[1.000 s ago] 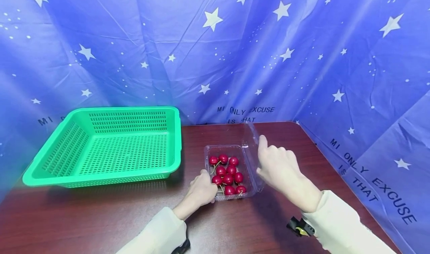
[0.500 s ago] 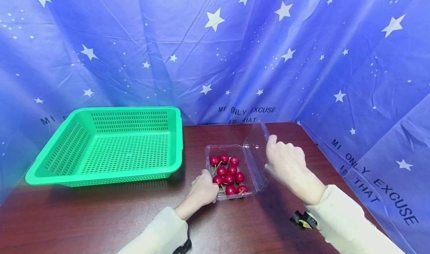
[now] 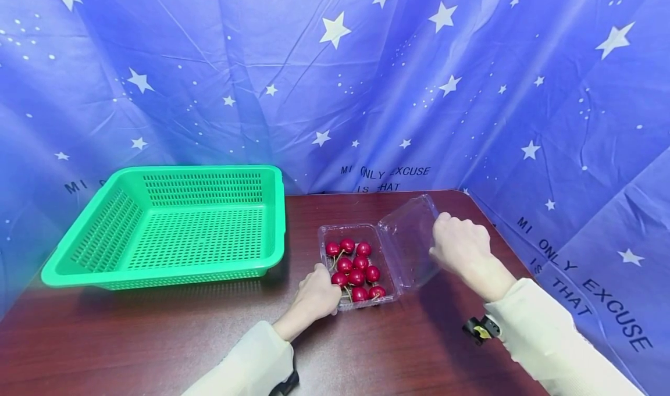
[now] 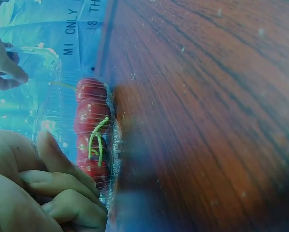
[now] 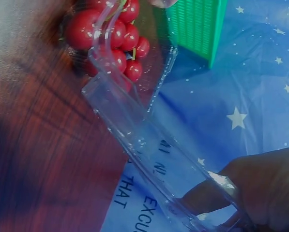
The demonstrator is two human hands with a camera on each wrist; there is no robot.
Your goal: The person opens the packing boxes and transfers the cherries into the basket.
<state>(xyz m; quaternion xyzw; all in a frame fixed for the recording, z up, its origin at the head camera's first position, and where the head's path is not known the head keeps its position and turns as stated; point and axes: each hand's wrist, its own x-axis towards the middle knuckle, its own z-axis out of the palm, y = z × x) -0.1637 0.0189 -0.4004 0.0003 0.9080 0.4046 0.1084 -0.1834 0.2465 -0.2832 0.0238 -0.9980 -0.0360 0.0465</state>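
A clear plastic clamshell box stands on the table with several red cherries inside, some with green stems. My left hand grips the box's near left corner; the left wrist view shows its curled fingers and thumb against the ribbed wall. The raised clear lid, hinged along the box's right side, leans out to the right. At the lid's outer edge, my right hand pinches the plastic, as the right wrist view also shows beside the lid.
Left of the box, a green slotted plastic basket rests at the back of the dark red wooden table. Blue curtains with white stars hang close behind and on the right.
My right hand has moved right, swinging the lid further out from the box. The left hand keeps its hold on the box corner, and the cherries stay in place.
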